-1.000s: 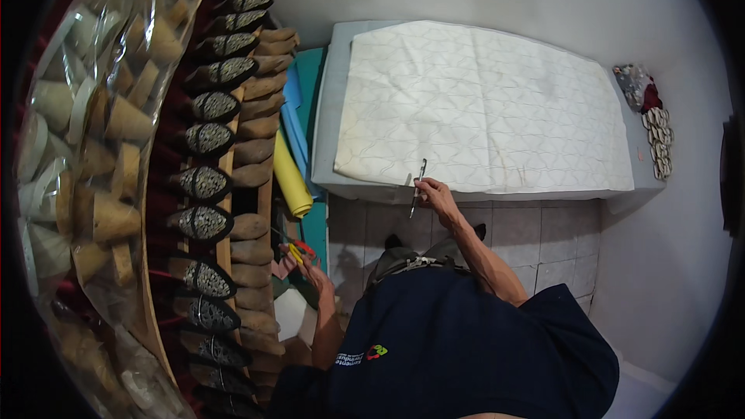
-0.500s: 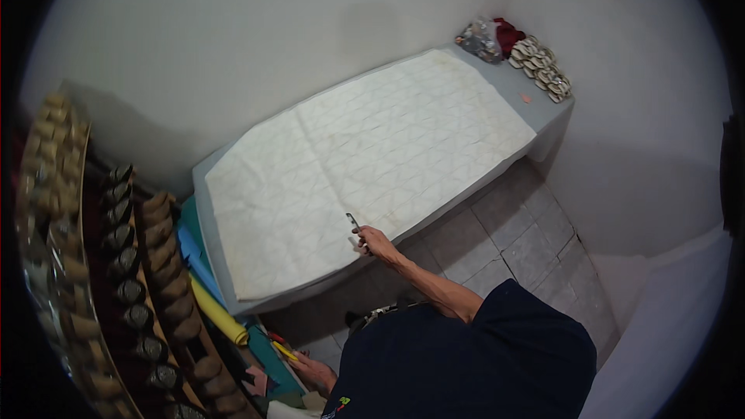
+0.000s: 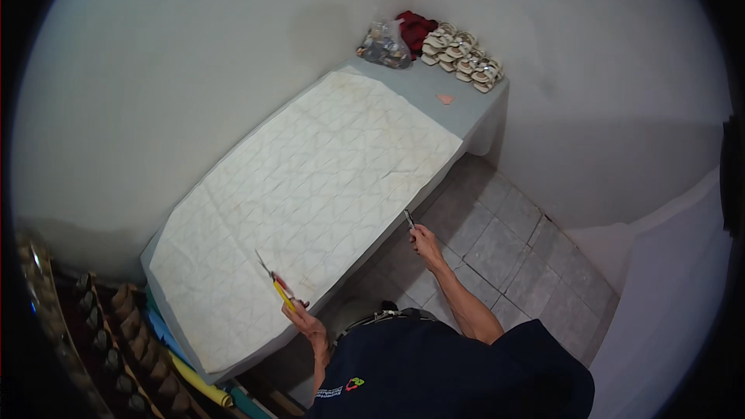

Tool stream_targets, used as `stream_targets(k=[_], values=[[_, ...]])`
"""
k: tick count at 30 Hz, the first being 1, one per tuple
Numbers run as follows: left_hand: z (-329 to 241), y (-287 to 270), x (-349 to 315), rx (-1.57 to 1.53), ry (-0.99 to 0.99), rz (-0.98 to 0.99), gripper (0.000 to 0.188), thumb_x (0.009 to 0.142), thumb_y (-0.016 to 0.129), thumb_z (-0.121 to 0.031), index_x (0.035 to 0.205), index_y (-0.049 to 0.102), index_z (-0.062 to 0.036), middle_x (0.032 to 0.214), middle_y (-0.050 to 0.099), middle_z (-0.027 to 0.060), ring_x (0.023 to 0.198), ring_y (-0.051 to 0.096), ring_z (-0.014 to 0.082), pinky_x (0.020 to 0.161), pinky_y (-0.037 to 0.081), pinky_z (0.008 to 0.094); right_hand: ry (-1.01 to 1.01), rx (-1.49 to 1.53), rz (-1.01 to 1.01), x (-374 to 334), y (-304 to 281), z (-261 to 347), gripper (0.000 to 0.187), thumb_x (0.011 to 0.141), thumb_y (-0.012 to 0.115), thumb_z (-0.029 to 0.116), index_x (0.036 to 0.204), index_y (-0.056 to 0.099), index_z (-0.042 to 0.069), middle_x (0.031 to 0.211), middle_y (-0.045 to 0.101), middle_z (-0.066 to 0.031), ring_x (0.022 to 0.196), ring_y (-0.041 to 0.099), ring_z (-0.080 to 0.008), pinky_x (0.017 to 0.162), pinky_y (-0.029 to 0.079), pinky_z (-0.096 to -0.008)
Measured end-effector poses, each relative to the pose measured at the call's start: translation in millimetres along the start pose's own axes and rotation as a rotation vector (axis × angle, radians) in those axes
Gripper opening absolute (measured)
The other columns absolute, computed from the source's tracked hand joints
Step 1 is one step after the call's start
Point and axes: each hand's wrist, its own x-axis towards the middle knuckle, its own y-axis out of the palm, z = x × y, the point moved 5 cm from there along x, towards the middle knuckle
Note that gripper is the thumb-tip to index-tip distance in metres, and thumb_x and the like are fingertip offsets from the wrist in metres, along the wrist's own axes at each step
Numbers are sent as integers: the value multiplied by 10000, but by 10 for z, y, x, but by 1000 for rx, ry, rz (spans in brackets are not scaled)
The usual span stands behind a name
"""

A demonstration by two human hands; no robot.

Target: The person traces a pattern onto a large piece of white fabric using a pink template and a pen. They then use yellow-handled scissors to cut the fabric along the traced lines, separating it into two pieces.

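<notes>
My left hand (image 3: 310,323) is closed around the handles of scissors (image 3: 282,292) with yellow and red grips. Their thin metal tips point up and away over the near edge of a white quilted-pattern sheet (image 3: 310,163). This sheet lies spread over a long grey-covered table (image 3: 458,120). In my right hand (image 3: 424,239) is a short, slim silver-and-dark tool (image 3: 410,219), its kind too small to make out. That hand is in front of the table's near edge, above the tiled floor.
At the table's far end are a clear bag of small items (image 3: 385,45), a dark red cloth (image 3: 417,29), several pale sandals (image 3: 463,54) and a pink scrap (image 3: 445,98). Shoe racks (image 3: 132,341) and a yellow roll (image 3: 198,384) stand at lower left. Walls enclose the back and right.
My left hand has come up from beside the rolls to the table's edge, bringing the scissors. My right hand has left the sheet for the table's front side. The view has turned rightward.
</notes>
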Motion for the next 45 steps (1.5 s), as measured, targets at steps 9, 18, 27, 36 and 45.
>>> stream_targets(k=[9,18,27,36,45], values=[[-750,2135,652,-77,103,335,240,1116,413,-177,1206,500,28,1061,479,114,930,522,211,883,473,354,-96,-81,-98,1078,-803,743,416,1018,587,227,1391,636,49,926,621,15,769,567,-90,679,472,-257],[-1099,4020,1168,-53,158,622,249,1110,421,-180,1178,509,43,1137,470,173,1026,506,272,936,456,374,-362,-447,-236,2589,-1575,1255,328,995,608,201,1275,721,73,932,675,-146,907,660,-269,847,513,-378],[-1616,5133,1069,-52,106,621,263,1110,440,-209,1185,517,32,1219,448,189,1110,491,309,1023,395,375,-765,-831,-176,4266,-2215,2471,331,986,619,154,1300,689,74,1018,630,-165,937,623,-335,844,506,-430],[-1826,6209,673,-101,-74,318,284,1115,430,-192,1248,497,49,1230,446,203,1120,497,329,1027,399,376,-976,-804,-32,5061,-1993,3240,307,1040,631,246,1239,698,22,1100,643,-137,981,621,-295,877,497,-423],[-2125,7008,493,-256,-100,150,276,1128,405,-197,1256,473,37,1155,432,161,1050,478,271,985,401,359,80,-60,1051,3982,-1004,2978,521,1065,568,446,1245,706,-23,1032,723,-78,950,665,-145,854,537,-282]])
